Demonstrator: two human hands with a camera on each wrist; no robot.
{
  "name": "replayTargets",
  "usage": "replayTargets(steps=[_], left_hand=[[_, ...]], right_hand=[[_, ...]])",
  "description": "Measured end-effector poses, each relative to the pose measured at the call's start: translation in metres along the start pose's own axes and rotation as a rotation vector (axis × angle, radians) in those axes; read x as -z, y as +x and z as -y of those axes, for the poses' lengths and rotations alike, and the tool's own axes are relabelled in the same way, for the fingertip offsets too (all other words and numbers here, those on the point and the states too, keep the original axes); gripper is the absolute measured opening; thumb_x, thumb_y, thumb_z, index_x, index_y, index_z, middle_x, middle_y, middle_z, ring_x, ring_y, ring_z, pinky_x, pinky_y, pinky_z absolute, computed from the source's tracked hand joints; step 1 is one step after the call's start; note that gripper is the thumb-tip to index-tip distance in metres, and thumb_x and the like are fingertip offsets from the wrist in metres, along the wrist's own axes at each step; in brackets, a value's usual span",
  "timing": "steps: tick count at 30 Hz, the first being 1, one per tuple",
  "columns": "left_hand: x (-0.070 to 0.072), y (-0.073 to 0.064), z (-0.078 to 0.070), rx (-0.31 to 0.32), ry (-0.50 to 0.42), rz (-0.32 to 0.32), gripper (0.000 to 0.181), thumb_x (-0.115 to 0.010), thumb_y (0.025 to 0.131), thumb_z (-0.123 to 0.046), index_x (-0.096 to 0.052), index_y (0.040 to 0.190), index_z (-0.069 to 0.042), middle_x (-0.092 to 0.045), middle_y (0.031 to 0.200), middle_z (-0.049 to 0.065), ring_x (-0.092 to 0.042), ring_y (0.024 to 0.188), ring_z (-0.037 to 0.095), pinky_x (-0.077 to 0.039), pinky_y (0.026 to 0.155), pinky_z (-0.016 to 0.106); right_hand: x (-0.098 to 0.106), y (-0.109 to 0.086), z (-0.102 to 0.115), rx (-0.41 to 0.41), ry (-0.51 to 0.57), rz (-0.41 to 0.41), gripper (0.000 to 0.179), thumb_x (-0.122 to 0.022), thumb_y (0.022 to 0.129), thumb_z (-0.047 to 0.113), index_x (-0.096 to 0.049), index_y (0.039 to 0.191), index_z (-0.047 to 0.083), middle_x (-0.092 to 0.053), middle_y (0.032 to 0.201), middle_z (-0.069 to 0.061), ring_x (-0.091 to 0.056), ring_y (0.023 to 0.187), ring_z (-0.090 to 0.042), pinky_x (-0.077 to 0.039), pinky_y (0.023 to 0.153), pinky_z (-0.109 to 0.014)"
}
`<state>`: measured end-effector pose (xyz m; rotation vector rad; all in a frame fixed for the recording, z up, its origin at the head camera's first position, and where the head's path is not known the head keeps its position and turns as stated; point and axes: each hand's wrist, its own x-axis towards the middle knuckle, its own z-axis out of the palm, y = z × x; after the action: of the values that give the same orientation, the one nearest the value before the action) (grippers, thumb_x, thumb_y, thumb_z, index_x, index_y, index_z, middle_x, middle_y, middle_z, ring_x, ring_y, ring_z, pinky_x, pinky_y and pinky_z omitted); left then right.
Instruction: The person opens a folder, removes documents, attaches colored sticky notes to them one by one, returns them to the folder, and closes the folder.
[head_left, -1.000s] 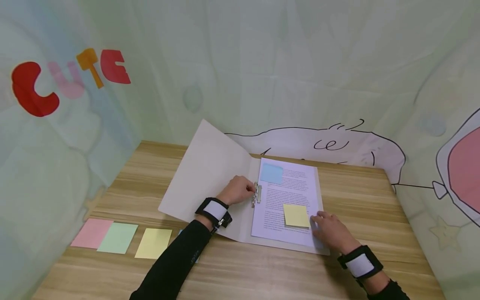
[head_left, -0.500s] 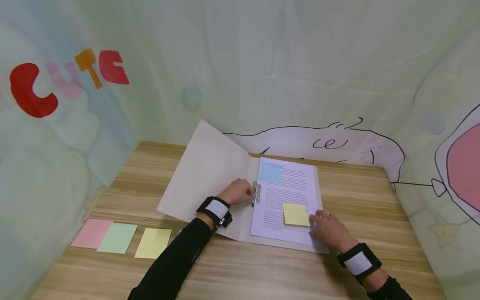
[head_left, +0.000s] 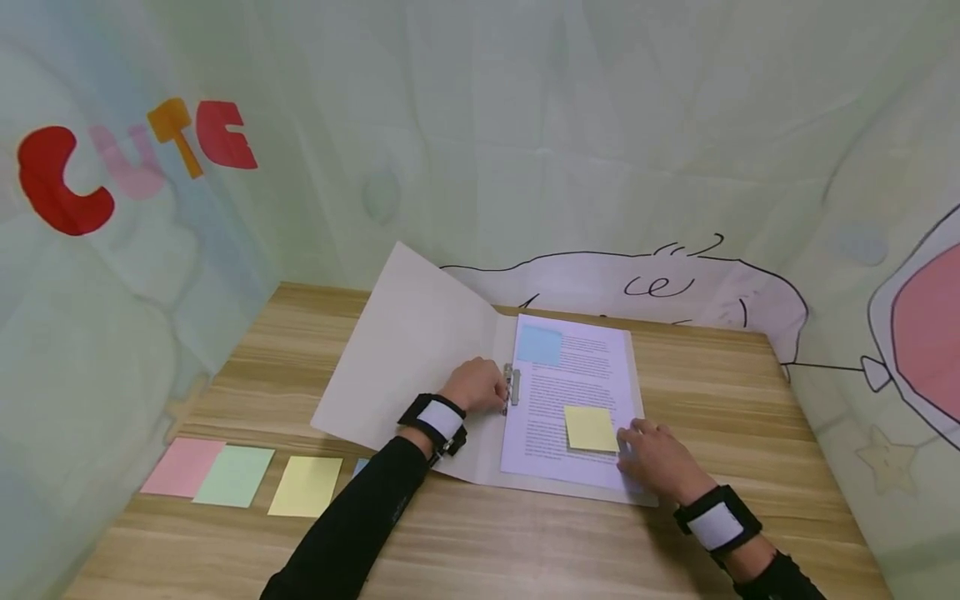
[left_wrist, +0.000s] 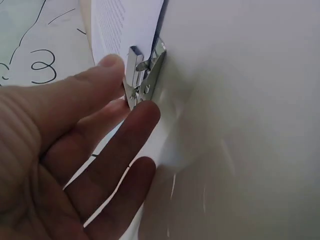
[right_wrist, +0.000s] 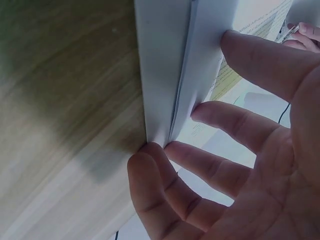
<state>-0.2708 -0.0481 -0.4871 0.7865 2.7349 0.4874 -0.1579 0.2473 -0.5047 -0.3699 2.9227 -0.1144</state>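
A pale folder (head_left: 420, 350) lies with its cover turned to the left, and printed sheets (head_left: 570, 383) rest on its right side. A metal clip (head_left: 513, 386) sits at the sheets' left edge beside the folder's spine. My left hand (head_left: 475, 385) pinches this clip with thumb and index finger, the other fingers loosely bent in the left wrist view. My right hand (head_left: 660, 458) rests its fingertips on the right edge of the sheets and folder, fingers relaxed and spread in the right wrist view. On the top sheet are a blue sticky note (head_left: 539, 345) and a yellow sticky note (head_left: 590, 428).
On the wooden table (head_left: 480, 550) at the left lie a pink note (head_left: 182, 467), a green note (head_left: 234, 477) and another yellow note (head_left: 305, 486). A blue piece (head_left: 359, 467) is mostly behind my left forearm. Printed cloth walls (head_left: 525, 150) enclose the table.
My left fingers have shifted slightly toward the near end of the clip, covering its lower part. The right hand keeps its place at the sheets' edge. The head view has drifted slightly.
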Motion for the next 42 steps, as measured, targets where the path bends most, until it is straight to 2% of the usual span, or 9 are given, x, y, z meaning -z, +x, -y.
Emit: replayTargets(steps=[8, 12, 16, 21, 28, 34, 38, 42], left_hand=[[-0.003, -0.002, -0.008, 0.026, 0.064, -0.055, 0.020, -0.074, 0.079, -0.011, -0.071, 0.059, -0.013, -0.052, 0.056, -0.006, -0.043, 0.054, 0.011, -0.034, 0.047, 0.022], [-0.006, 0.000, -0.014, 0.026, 0.151, -0.137, 0.019, -0.074, 0.078, -0.012, -0.071, 0.059, -0.013, -0.052, 0.057, -0.005, -0.041, 0.054, 0.011, -0.033, 0.046, 0.022], [-0.013, 0.000, -0.019, 0.021, 0.262, -0.232, 0.022, -0.071, 0.081, -0.011, -0.068, 0.059, -0.011, -0.057, 0.059, -0.001, -0.043, 0.053, 0.010, -0.037, 0.044, 0.024], [-0.022, -0.005, -0.020, 0.029, 0.313, -0.293, 0.026, -0.067, 0.084, -0.010, -0.063, 0.059, -0.009, -0.058, 0.059, 0.003, -0.048, 0.050, 0.010, -0.041, 0.042, 0.027], [-0.029, -0.007, -0.019, 0.030, 0.290, -0.277, 0.026, -0.065, 0.086, -0.010, -0.064, 0.060, -0.010, -0.056, 0.057, 0.002, -0.044, 0.049, 0.010, -0.039, 0.041, 0.026], [-0.030, -0.011, -0.025, 0.062, 0.312, -0.247, 0.020, -0.066, 0.086, -0.011, -0.067, 0.065, -0.010, -0.059, 0.061, 0.003, -0.050, 0.051, 0.011, -0.041, 0.040, 0.028], [-0.030, -0.019, -0.033, 0.090, 0.279, -0.216, 0.016, -0.068, 0.085, -0.017, -0.067, 0.071, -0.009, -0.059, 0.063, 0.003, -0.053, 0.052, 0.012, -0.042, 0.040, 0.028], [-0.034, -0.037, -0.041, 0.050, 0.180, -0.163, 0.022, -0.067, 0.087, -0.024, -0.064, 0.073, -0.008, -0.054, 0.062, 0.001, -0.047, 0.050, 0.011, -0.039, 0.040, 0.026]], right_hand=[[0.002, 0.002, -0.001, 0.029, 0.000, -0.023, 0.043, -0.073, 0.082, 0.023, -0.063, 0.117, 0.000, -0.054, 0.122, -0.027, -0.050, 0.110, -0.043, -0.039, 0.091, -0.057], [0.007, 0.005, -0.002, 0.024, -0.005, -0.023, 0.043, -0.073, 0.082, 0.023, -0.063, 0.117, 0.000, -0.053, 0.122, -0.027, -0.051, 0.109, -0.043, -0.040, 0.090, -0.057], [0.011, 0.007, -0.001, 0.022, -0.002, -0.019, 0.044, -0.073, 0.082, 0.022, -0.062, 0.118, 0.000, -0.053, 0.123, -0.027, -0.050, 0.109, -0.043, -0.041, 0.090, -0.057], [0.010, 0.006, 0.000, 0.044, 0.002, -0.020, 0.044, -0.073, 0.082, 0.022, -0.062, 0.118, -0.001, -0.053, 0.123, -0.028, -0.050, 0.110, -0.043, -0.041, 0.089, -0.057], [0.005, 0.005, 0.001, 0.033, 0.001, 0.000, 0.043, -0.073, 0.083, 0.022, -0.062, 0.117, -0.001, -0.054, 0.121, -0.027, -0.050, 0.111, -0.043, -0.039, 0.092, -0.057], [0.004, 0.002, 0.002, 0.035, 0.002, 0.015, 0.042, -0.073, 0.082, 0.022, -0.063, 0.117, -0.001, -0.054, 0.121, -0.027, -0.051, 0.110, -0.043, -0.039, 0.091, -0.057], [0.005, 0.000, 0.002, 0.039, 0.010, 0.006, 0.043, -0.073, 0.083, 0.022, -0.062, 0.117, -0.001, -0.054, 0.122, -0.028, -0.050, 0.111, -0.044, -0.040, 0.091, -0.058], [0.005, -0.001, 0.002, 0.029, 0.008, 0.021, 0.044, -0.072, 0.083, 0.023, -0.062, 0.119, -0.001, -0.053, 0.124, -0.028, -0.049, 0.112, -0.046, -0.040, 0.091, -0.059]])
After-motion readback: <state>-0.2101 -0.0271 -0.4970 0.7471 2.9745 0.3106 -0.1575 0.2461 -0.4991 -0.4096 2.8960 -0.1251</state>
